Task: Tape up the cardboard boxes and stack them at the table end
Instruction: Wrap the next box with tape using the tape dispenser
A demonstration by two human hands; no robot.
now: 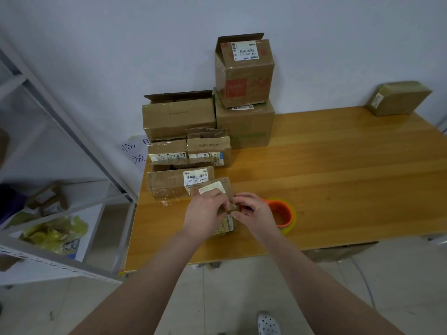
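Observation:
A small cardboard box [212,188] with a white label stands on the wooden table [338,189] near its front left. My left hand [205,213] grips the box from the left, its fingers curled over the top. My right hand [254,211] pinches a flap or tape end at the box's right upper corner; which one I cannot tell. Just right of my right hand lies a tape roll [284,215] with an orange core. One taped box [399,97] sits alone at the table's far right end.
Several cardboard boxes crowd the table's left back: a flat labelled one [174,182], two small ones [208,148], a wide open one [179,114], and an open-flapped box [244,71] stacked on a bigger one [244,126]. A metal shelf [60,189] stands left.

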